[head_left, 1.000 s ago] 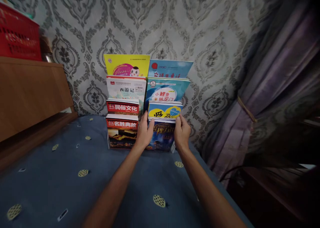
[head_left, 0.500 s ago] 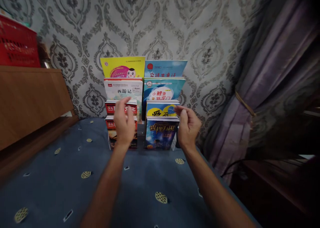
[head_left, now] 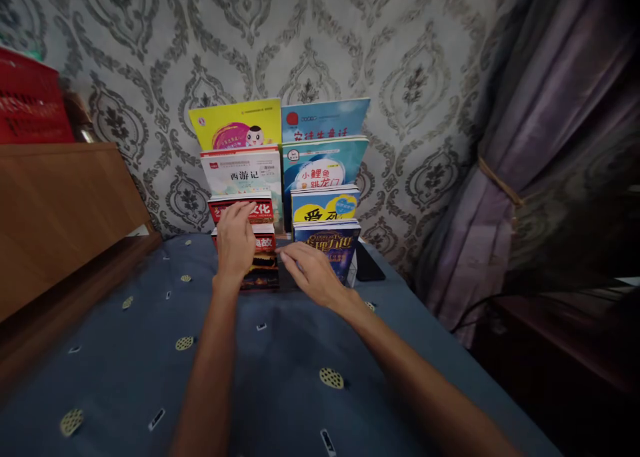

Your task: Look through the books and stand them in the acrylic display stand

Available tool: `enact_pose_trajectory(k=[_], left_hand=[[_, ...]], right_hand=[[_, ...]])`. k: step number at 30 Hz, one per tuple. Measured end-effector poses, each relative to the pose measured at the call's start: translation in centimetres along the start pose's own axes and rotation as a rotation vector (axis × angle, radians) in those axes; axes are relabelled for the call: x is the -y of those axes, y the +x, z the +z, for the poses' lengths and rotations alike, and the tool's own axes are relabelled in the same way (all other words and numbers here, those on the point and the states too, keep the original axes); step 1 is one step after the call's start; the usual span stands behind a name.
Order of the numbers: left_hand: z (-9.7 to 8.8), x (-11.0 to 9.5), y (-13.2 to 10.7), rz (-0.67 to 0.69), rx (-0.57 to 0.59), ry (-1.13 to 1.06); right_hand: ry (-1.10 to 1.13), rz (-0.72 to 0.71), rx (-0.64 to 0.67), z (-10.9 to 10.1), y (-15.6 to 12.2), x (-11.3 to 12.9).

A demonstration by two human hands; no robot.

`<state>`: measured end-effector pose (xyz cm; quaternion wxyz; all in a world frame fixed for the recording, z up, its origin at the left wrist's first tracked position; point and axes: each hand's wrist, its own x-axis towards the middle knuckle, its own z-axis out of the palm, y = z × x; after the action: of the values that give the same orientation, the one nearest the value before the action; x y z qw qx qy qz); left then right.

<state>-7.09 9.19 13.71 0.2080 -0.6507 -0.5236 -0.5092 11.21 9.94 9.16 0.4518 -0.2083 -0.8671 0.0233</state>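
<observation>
A tiered rack of children's books (head_left: 320,170) stands against the patterned wall on a blue patterned cloth (head_left: 125,350). My left hand (head_left: 235,240) lies with fingers stretched out on the two red-covered books (head_left: 261,211) in the lower left of the rack. My right hand (head_left: 313,270) reaches leftward, fingers extended and apart, in front of the dark blue front book (head_left: 331,243), its fingertips near the gap between the two columns. Neither hand holds anything.
A wooden cabinet (head_left: 60,210) stands at the left with a red crate (head_left: 27,103) on top. A purple curtain (head_left: 540,150) hangs at the right, tied with a cord. A dark flat object (head_left: 370,269) lies to the right of the rack.
Both hands left the dark blue front book. The left hand moved onto the red books; the right hand swung left and down in front of the blue book.
</observation>
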Motion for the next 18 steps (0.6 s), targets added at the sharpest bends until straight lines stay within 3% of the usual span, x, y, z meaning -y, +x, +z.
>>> enact_pose_trajectory(k=[11,15,18], left_hand=[[-0.8,1.0,0.1,-0.034,-0.046,-0.037],[-1.7,3.9,0.4,-0.25,-0.274,-0.136],[-1.9,6.3,0.5,-0.598,-0.43,-0.41]], right_hand=[[-0.006,0.03,0.123,1.6,-0.4,0.1],[-0.019,0.103,0.075,2.1,-0.6,-0.1],[-0.015,0.148,0.009,2.9,-0.9,-0.2]])
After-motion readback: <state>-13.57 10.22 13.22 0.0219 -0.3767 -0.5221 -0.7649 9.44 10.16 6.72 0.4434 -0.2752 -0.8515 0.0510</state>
